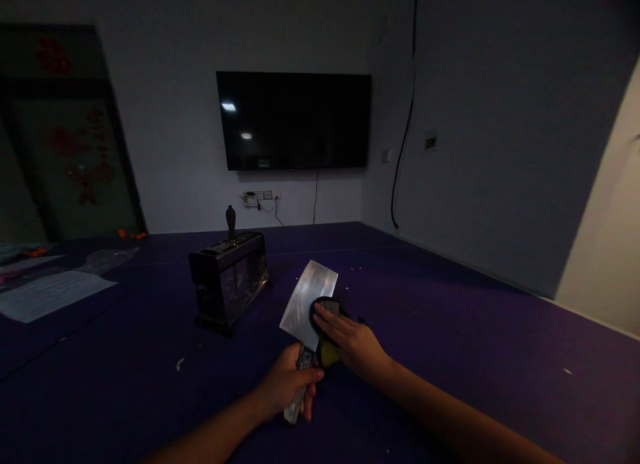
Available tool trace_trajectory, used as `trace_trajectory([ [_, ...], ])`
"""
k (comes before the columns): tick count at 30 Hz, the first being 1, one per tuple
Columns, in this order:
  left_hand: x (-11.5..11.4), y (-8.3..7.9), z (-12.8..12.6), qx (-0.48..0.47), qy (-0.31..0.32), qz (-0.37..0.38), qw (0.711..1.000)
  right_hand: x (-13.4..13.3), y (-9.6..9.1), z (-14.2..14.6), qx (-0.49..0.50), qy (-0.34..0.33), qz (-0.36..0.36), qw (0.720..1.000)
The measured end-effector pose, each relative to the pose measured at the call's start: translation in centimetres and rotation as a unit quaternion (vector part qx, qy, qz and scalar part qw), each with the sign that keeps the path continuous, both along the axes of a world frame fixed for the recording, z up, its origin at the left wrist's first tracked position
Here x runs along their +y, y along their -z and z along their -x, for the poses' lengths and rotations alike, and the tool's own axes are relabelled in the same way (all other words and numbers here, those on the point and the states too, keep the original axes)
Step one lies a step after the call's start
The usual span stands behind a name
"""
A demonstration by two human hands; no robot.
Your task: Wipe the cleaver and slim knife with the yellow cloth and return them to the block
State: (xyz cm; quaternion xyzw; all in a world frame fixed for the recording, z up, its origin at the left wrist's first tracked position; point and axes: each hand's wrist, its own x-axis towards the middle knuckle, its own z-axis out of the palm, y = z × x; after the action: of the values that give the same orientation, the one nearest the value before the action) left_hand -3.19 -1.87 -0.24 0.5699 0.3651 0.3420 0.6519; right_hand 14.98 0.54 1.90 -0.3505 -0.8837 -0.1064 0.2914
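A cleaver with a broad shiny blade is tilted upward in front of me. My left hand is closed around its mottled grey handle. Against the right side of the blade, my right hand presses a dark, round-edged pad with its fingers laid over it. A yellowish-green piece shows beneath that hand; whether it belongs to the pad I cannot tell. Part of the blade's lower right edge is hidden by the pad.
Left of the cleaver, a black box with clear sides stands on the purple surface, a dark vase-shaped piece on top. White paper lies at far left. A television hangs above sockets; a black cable dangles right.
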Motion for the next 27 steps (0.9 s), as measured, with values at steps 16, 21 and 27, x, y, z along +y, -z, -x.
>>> trace_trajectory([
  [16,0.07,0.21,-0.19,-0.023,-0.007,-0.003,1.000,-0.76,-0.27,0.06,-0.065,-0.117,0.024,0.991],
  [21,0.04,0.18,-0.18,-0.018,-0.011,0.001,1.000,-0.62,-0.32,-0.01,-0.072,-0.114,0.023,0.991],
  [27,0.21,0.43,-0.08,-0.005,-0.007,-0.001,1.000,-0.64,-0.02,0.00,-0.092,-0.066,0.018,0.993],
])
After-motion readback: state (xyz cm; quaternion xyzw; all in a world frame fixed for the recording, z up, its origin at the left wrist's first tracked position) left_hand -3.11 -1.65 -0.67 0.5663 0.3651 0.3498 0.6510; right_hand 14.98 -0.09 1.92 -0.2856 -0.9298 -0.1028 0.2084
